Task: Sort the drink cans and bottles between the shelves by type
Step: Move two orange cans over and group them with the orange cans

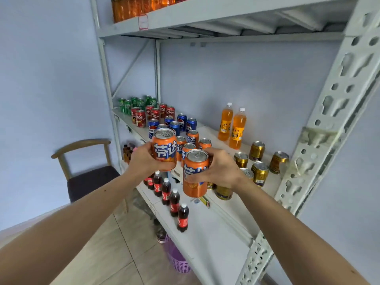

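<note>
The left hand [144,159] grasped one orange soda can [164,148] and the right hand [221,168] another [195,173], both held just in front of the orange cans [193,138] standing on the middle shelf [236,214]. Likely full, rigid, smooth-sided; mid-body grips suited them.

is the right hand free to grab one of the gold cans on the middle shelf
Probably not yet: the right hand already grips an orange soda can, though the gold cans stand unblocked just beyond it.
</note>
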Demonstrator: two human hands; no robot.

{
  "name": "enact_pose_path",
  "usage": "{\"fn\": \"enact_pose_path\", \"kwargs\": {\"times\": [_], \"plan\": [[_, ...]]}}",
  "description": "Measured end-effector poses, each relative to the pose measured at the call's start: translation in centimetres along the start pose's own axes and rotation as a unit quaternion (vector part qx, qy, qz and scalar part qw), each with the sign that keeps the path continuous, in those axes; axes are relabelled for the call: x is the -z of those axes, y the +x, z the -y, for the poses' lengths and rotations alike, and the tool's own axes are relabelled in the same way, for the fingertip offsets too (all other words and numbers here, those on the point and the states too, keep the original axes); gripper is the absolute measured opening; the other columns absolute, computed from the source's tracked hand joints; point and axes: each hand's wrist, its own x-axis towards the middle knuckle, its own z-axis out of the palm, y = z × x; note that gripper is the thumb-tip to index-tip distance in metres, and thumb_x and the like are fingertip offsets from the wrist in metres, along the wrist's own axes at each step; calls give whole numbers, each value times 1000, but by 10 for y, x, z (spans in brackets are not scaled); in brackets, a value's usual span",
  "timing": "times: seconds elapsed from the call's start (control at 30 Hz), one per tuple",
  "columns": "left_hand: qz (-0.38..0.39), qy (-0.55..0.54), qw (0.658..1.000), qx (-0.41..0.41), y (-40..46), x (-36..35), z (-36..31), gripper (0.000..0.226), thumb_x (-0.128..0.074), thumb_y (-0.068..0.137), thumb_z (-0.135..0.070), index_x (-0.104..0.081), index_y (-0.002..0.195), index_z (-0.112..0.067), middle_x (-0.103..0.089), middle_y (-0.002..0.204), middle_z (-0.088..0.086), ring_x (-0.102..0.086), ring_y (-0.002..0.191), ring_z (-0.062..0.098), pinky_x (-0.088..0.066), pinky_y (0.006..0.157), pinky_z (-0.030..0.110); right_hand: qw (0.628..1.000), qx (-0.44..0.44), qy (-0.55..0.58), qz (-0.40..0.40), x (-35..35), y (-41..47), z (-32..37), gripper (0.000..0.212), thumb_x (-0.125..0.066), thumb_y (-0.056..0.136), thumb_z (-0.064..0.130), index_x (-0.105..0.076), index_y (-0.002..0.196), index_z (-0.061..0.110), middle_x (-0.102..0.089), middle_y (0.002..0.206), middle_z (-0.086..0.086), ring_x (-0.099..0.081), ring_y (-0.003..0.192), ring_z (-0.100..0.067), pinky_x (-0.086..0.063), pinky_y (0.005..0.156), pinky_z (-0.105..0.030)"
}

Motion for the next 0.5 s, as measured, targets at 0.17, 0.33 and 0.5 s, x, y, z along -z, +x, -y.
{"fn": "enact_pose_path", "kwargs": {"times": [0.17,0.33,0.5], "plan": [[42,-16,999,-28,73,14,4,59,-96,46,-19,-63,93,-32,-73,92,-15,-70,87,4,-55,87,31,998,-31,1,-51,-8,54,10,63,-94,57,29,-63,111,22,-71,107,8,-66,93,-7,-55,84,-24],[70,-31,996,-38,142,1,10,59,-96,42,-21,-64,90,-32,-73,95,-12,-71,93,11,-55,92,37,994,-56,-15,-89,0,111,-3,68,-95,54,34,-66,113,17,-73,108,5,-68,97,-13,-58,86,-31],[87,-58,993,-64,217,-26,14,56,-96,42,-20,-66,88,-30,-74,91,-11,-72,89,10,-57,89,40,989,-62,-8,-135,18,169,-28,68,-96,47,38,-67,108,24,-74,103,8,-69,96,-11,-58,89,-38]]}}
